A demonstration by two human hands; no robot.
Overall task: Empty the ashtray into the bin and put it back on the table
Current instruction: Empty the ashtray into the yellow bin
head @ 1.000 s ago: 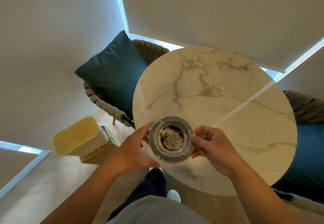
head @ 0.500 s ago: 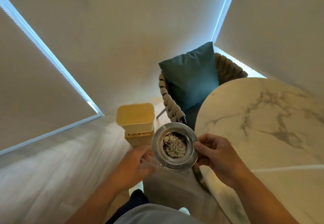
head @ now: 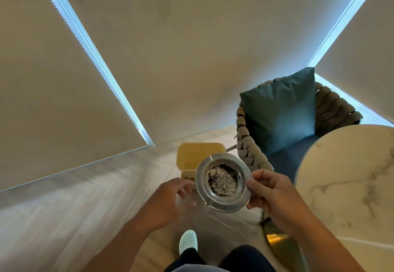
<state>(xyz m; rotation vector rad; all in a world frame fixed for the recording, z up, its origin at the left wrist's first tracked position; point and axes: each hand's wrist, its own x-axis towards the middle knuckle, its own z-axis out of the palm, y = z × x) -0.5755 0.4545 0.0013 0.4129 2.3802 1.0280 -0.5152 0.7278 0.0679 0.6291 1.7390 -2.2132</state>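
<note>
A round metal ashtray (head: pixel 223 204) with grey and dark ash in its bowl is held level in the air, off the table. My right hand (head: pixel 275 199) grips its right rim. My left hand (head: pixel 168 202) is at its left rim, fingers curled at or under the edge; actual contact is blurred. Just beyond the ashtray stands a yellow lidded bin (head: pixel 193 157) on the floor, partly hidden by it. The round white marble table (head: pixel 349 178) is at the right.
A woven armchair (head: pixel 251 150) with a teal cushion (head: pixel 281 109) stands between the bin and the table. Beige roller blinds fill the background. The floor is pale wood. My foot in a light shoe (head: pixel 188 243) is below the ashtray, and the table's brass base (head: pixel 275 237) is beside it.
I have turned left, away from the table. The ashtray has left the tabletop and now hangs in front of the yellow bin, still held by both hands.
</note>
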